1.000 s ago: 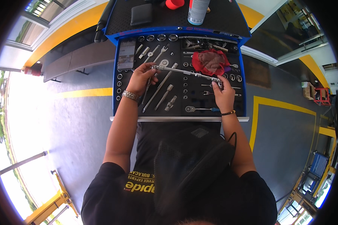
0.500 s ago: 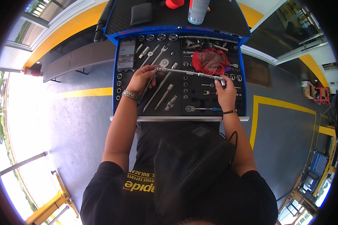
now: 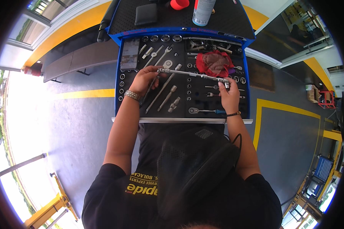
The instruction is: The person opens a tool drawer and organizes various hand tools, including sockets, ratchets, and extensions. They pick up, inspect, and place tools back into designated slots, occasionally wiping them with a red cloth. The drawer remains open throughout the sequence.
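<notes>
Above an open tool drawer (image 3: pixel 181 121) I hold a long chrome bar with jointed ends (image 3: pixel 191 73), running crosswise and tilting slightly down to the right. My left hand (image 3: pixel 143 80) is closed around its left end. My right hand (image 3: pixel 229 91) pinches the other end, where a short socket-like head hangs at an angle. Under the bar lie extension bars (image 3: pixel 162 93), a swivel joint (image 3: pixel 174 104) and a ratchet with a blue-grey handle (image 3: pixel 204 111). A slim dark piece shows below my left fingers; what it is I cannot make out.
A crumpled red cloth (image 3: pixel 215 63) lies in the drawer's right half. Sockets (image 3: pixel 165 38) line the back, and a phone (image 3: pixel 129 55) rests at left. On the blue cabinet's top (image 3: pixel 168 17) stand a spray can (image 3: pixel 203 13), a black wallet-like case (image 3: pixel 146 14) and a red cap (image 3: pixel 179 4).
My hands and the chrome bar keep nearly the same position. The view has shifted very slightly, and the phone's screen looks dimmer.
</notes>
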Demonstrator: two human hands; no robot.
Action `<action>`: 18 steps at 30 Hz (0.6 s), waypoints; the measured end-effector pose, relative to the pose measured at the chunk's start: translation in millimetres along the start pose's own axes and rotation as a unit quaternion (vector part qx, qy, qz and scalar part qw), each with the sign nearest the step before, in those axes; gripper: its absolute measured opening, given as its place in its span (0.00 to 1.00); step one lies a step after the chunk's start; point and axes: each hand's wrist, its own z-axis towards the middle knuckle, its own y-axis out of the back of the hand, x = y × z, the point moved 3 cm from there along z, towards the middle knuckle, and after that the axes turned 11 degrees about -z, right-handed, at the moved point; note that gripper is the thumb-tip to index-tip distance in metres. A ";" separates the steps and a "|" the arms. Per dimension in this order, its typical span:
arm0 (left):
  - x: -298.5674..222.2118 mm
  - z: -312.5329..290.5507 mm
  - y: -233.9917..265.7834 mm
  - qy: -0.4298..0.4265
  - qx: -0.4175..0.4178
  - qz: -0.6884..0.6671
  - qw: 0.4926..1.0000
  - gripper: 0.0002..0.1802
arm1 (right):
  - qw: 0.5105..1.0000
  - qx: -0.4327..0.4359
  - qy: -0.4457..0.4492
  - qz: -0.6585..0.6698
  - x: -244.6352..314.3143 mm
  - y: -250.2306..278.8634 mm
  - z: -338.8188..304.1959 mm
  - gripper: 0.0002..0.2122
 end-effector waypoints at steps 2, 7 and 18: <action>0.1 -0.3 -0.9 0.001 -0.004 0.009 1.000 0.24 | 1.000 -0.004 0.012 -0.012 -1.4 0.9 0.1 0.14; -0.3 -0.2 0.9 -0.004 -0.009 0.013 1.000 0.24 | 0.995 -0.038 0.077 -0.048 8.9 3.7 -1.9 0.14; -0.3 0.8 7.4 0.002 -0.021 -0.016 1.000 0.26 | 0.993 -0.026 0.108 -0.035 17.7 5.4 -6.9 0.14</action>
